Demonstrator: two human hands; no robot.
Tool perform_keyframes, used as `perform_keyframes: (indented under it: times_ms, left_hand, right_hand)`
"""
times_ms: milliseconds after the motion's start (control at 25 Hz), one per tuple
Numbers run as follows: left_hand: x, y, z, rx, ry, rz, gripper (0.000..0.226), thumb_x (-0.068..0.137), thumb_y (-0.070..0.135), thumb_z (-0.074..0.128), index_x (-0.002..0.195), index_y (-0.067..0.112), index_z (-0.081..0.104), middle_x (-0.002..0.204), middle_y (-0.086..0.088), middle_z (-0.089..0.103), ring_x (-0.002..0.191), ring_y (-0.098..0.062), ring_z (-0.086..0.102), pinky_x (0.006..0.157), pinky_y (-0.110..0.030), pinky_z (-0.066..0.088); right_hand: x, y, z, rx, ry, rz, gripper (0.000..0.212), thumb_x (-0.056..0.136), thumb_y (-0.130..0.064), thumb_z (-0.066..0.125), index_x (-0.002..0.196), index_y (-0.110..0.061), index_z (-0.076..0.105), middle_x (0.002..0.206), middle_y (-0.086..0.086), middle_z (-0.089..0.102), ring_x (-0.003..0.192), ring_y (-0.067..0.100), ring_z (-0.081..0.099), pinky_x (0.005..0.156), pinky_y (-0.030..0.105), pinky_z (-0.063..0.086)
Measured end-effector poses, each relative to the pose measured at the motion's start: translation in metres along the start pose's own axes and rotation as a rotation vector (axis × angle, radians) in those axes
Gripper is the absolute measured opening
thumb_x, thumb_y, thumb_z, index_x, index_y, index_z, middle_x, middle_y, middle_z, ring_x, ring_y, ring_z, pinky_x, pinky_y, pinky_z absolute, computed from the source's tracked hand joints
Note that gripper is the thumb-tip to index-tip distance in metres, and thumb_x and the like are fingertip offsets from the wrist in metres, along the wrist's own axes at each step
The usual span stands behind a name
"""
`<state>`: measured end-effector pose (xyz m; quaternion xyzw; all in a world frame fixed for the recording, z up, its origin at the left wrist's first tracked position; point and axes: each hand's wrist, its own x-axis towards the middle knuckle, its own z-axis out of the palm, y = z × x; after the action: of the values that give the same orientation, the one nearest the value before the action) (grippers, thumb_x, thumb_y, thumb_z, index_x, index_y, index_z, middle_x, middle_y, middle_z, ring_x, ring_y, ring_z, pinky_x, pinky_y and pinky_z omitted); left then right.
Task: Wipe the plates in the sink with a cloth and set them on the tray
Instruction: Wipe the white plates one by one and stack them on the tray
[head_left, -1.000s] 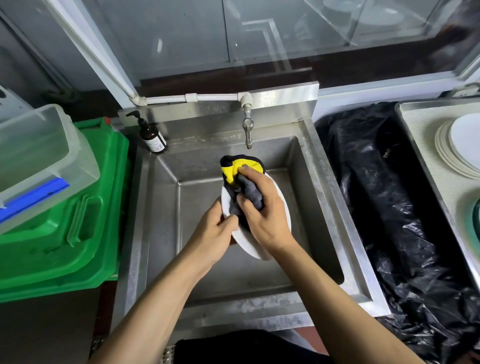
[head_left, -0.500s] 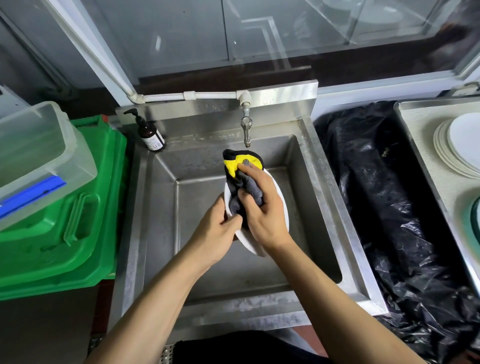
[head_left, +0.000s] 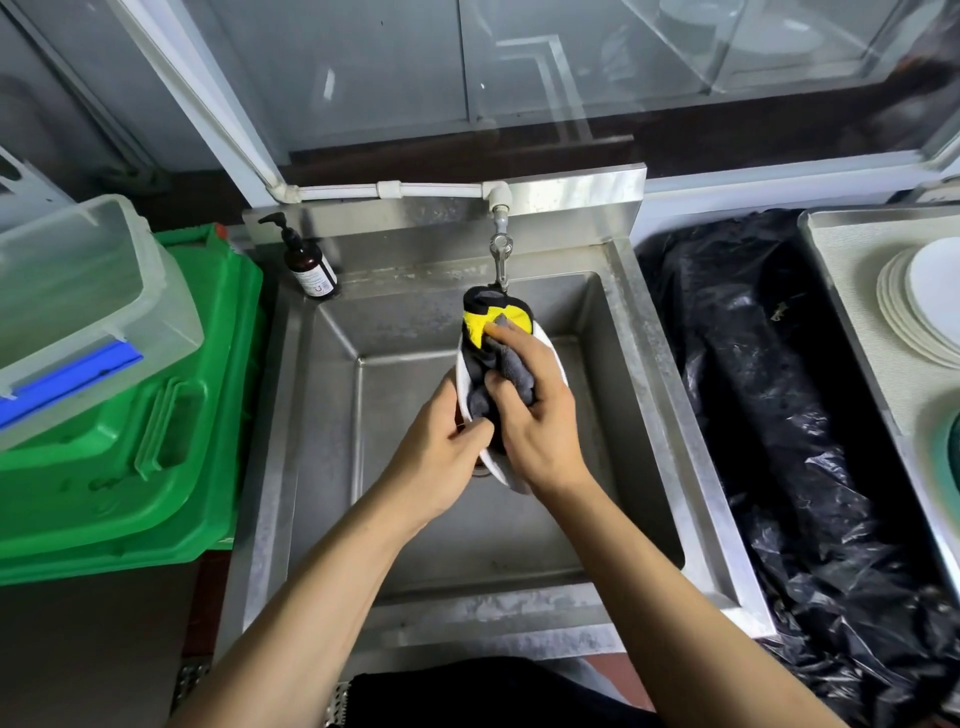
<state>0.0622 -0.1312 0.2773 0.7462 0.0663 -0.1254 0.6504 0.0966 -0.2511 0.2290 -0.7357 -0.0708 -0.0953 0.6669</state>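
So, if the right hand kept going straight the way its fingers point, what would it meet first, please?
Probably the tap: the right hand points up-left over the cloth, toward it, though depth is unclear.

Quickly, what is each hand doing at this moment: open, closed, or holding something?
Left hand: grips the edge of the white plate.
Right hand: presses the grey and yellow cloth on the plate, fingers curled round it.
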Motion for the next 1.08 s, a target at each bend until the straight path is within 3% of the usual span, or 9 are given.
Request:
perform_keyframes:
  times_ms: [80,200,280,440,560,680,800,920,1080]
  left_hand:
    - [-0.005,0.000,-0.002,-0.019,0.018,-0.030,0.047,0.088,-0.007,0.044,0.120,0.024,0.058,0.088,0.005,0.068,0.084,-0.015,0.059,0.075,-0.033,0.056]
    - [-0.011,0.001,-0.001,-0.010,-0.019,-0.037,0.053,0.091,-0.015,0.040,0.126,0.022,0.056,0.090,0.005,0.068,0.079,-0.006,0.061,0.071,-0.024,0.057]
    - [-0.009,0.002,-0.001,0.005,-0.033,-0.012,0.058,0.089,-0.014,0.041,0.133,0.021,0.053,0.097,0.005,0.070,0.084,-0.004,0.064,0.075,-0.028,0.058]
    - [-0.006,-0.001,-0.005,-0.039,-0.009,0.005,0.058,0.082,-0.003,0.043,0.130,0.026,0.056,0.106,-0.004,0.071,0.095,-0.017,0.063,0.087,-0.045,0.058]
    - [-0.012,-0.003,-0.007,-0.125,0.025,-0.016,0.044,0.083,-0.004,0.045,0.115,0.022,0.062,0.087,0.001,0.066,0.083,-0.015,0.057,0.072,-0.033,0.055]
    - [-0.014,-0.002,-0.005,-0.126,0.016,-0.033,0.042,0.087,-0.008,0.047,0.113,0.021,0.062,0.087,-0.002,0.062,0.082,-0.014,0.055,0.072,-0.031,0.054]
    - [-0.008,-0.003,-0.005,-0.104,0.001,-0.016,0.049,0.085,-0.008,0.044,0.118,0.023,0.061,0.088,0.002,0.067,0.086,-0.013,0.060,0.078,-0.037,0.056]
    - [-0.006,-0.008,-0.007,-0.191,0.017,-0.032,0.054,0.074,0.001,0.044,0.121,0.020,0.062,0.097,-0.007,0.067,0.093,-0.018,0.062,0.078,-0.043,0.058]
    - [-0.010,-0.010,-0.009,-0.328,0.126,-0.088,0.038,0.072,0.004,0.049,0.107,0.010,0.063,0.086,-0.005,0.063,0.081,-0.018,0.058,0.068,-0.036,0.056]
  right_hand:
    - [0.005,0.014,-0.010,-0.011,0.071,0.130,0.043,0.091,-0.013,0.056,0.127,-0.034,0.065,0.142,-0.004,0.058,0.136,0.010,0.051,0.119,0.041,0.038]
    - [0.007,0.025,-0.018,-0.054,0.135,0.284,0.043,0.094,-0.012,0.058,0.127,-0.039,0.062,0.143,-0.003,0.056,0.134,0.010,0.050,0.118,0.044,0.037]
    - [0.001,0.017,-0.012,0.000,0.077,0.184,0.041,0.093,-0.012,0.057,0.129,-0.031,0.063,0.141,-0.002,0.058,0.136,0.011,0.050,0.119,0.041,0.037]
    - [-0.001,-0.001,0.000,-0.031,-0.119,-0.031,0.044,0.092,-0.010,0.056,0.135,-0.016,0.064,0.145,0.005,0.057,0.144,0.014,0.044,0.121,0.035,0.033]
    - [0.009,0.014,-0.014,-0.100,0.012,0.098,0.041,0.092,-0.008,0.058,0.130,-0.021,0.066,0.144,0.001,0.056,0.136,0.003,0.048,0.119,0.033,0.035]
    - [0.011,0.022,-0.020,-0.125,0.101,0.274,0.040,0.095,-0.007,0.060,0.130,-0.026,0.066,0.143,-0.003,0.054,0.129,0.002,0.049,0.118,0.040,0.036]
    - [-0.001,0.006,-0.003,-0.073,-0.037,0.068,0.041,0.093,-0.003,0.059,0.130,-0.018,0.066,0.140,0.000,0.059,0.138,0.011,0.049,0.119,0.037,0.036]
    - [-0.003,-0.004,0.003,-0.076,-0.180,-0.051,0.045,0.091,-0.002,0.059,0.134,-0.016,0.064,0.143,0.003,0.059,0.142,0.013,0.046,0.120,0.029,0.033]
    - [0.005,0.020,-0.021,-0.189,-0.014,0.186,0.042,0.090,-0.009,0.058,0.129,-0.022,0.068,0.134,-0.008,0.061,0.127,0.003,0.050,0.116,0.031,0.037]
